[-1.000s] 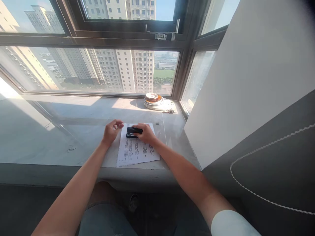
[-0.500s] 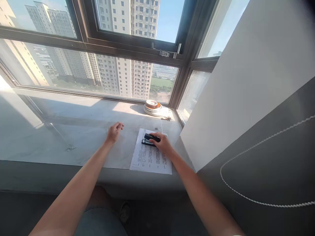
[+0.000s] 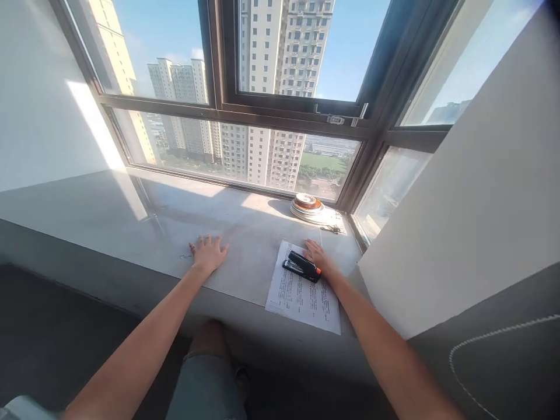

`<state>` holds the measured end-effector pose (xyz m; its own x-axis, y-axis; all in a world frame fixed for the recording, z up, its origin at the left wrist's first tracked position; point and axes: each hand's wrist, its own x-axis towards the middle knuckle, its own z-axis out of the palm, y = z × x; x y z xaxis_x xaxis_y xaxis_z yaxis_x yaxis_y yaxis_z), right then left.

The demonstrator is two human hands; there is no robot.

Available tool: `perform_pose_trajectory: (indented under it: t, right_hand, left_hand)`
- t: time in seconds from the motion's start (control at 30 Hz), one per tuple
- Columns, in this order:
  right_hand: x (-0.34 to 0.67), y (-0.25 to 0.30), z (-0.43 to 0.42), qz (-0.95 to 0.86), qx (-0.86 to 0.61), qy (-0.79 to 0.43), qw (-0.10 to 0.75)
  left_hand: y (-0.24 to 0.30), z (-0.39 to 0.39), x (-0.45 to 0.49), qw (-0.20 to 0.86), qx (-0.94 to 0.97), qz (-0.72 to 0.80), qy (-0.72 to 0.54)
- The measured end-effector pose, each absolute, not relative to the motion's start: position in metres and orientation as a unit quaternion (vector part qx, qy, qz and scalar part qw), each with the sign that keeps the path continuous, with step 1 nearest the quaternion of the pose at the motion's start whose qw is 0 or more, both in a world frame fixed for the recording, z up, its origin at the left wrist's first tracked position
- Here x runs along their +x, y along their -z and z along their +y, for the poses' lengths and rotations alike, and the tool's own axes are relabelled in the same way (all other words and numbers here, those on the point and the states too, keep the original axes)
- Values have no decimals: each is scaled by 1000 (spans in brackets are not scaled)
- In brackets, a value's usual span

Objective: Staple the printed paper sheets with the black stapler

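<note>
A black stapler (image 3: 301,266) with an orange end lies on printed sheets of paper (image 3: 303,294) near the front of a grey stone windowsill (image 3: 245,233). My right hand (image 3: 318,255) rests flat on the paper just right of the stapler, fingers stretched out, not gripping it. My left hand (image 3: 208,253) lies flat on the bare sill well to the left of the paper, fingers spread, holding nothing.
A stack of round plates or tape rolls (image 3: 308,207) sits at the sill's back right corner, with small dark bits (image 3: 332,228) beside it. A white wall (image 3: 472,192) closes the right side. The window frame (image 3: 280,119) runs along the back.
My right hand has let go of the stapler and now lies flat beside it. My left hand moved left and flattened on the sill. The camera tilted up and left.
</note>
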<state>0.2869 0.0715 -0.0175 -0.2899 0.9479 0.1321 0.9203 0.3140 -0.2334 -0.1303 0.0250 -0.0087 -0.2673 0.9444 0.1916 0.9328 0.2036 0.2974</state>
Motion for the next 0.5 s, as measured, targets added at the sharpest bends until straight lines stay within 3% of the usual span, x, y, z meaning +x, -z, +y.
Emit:
perform_pose_trajectory:
  t: [0.13, 0.5]
  right_hand:
    - [255, 23, 89, -800, -595, -39, 72]
    - [80, 5, 146, -847, -516, -82, 93]
  left_hand:
    - [9, 12, -156, 42, 640, 754, -145]
    - [15, 22, -162, 60, 570, 778, -257]
